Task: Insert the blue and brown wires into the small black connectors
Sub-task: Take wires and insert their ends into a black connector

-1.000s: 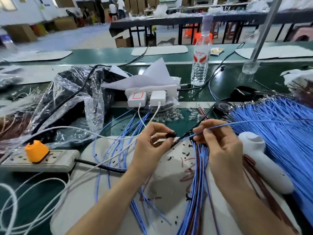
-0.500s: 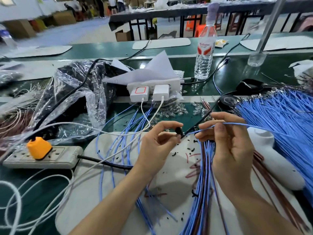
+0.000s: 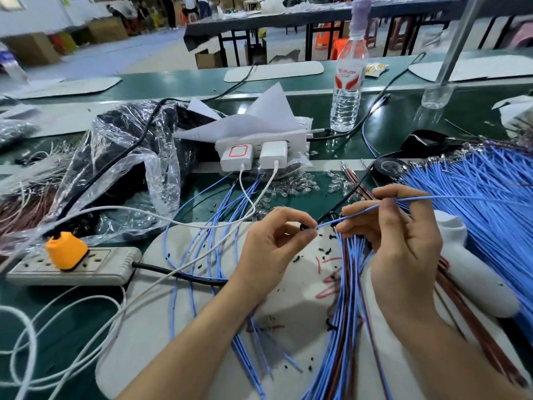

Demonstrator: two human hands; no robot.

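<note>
My left hand (image 3: 274,246) pinches a small black connector (image 3: 304,227) between thumb and forefinger over the white mat (image 3: 202,327). My right hand (image 3: 401,243) pinches a blue wire (image 3: 360,211) whose tip meets the connector; the wire runs off right toward the big pile of blue wires (image 3: 484,203). Below my hands lies a bundle of blue and brown wires (image 3: 349,298). Loose black connectors (image 3: 326,251) are scattered on the mat.
A white power strip with an orange plug (image 3: 66,251) lies at the left, a plastic bag (image 3: 124,168) behind it. White chargers (image 3: 253,153) and a water bottle (image 3: 347,82) stand at the back. A white tool (image 3: 473,278) lies at the right.
The blue wire's tip has closed in on the connector and now meets it. Both hands stay close together over the mat.
</note>
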